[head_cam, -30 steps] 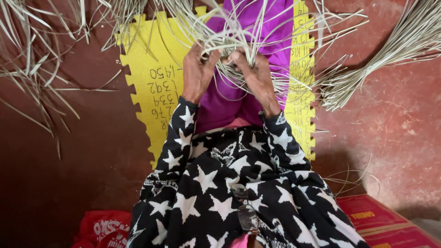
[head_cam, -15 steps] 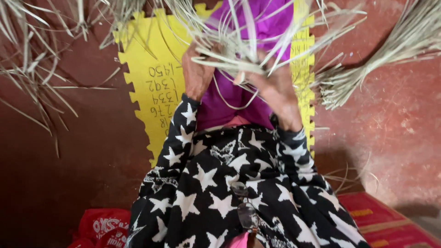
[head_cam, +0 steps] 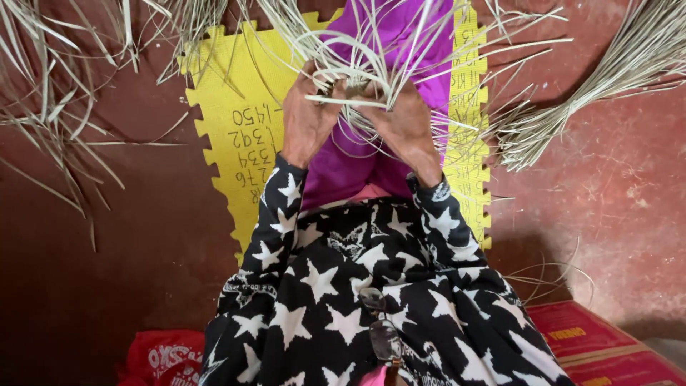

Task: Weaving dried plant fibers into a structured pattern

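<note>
Over the yellow mat's (head_cam: 229, 93) top edge, straw strips (head_cam: 357, 68) are pinched by left hand (head_cam: 307, 118) and right hand (head_cam: 404, 125), close together, strands fanning away.

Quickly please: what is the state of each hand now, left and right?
Left hand: closed on the pale straw strips.
Right hand: closed on the same strips, fingers pinching them.
</note>
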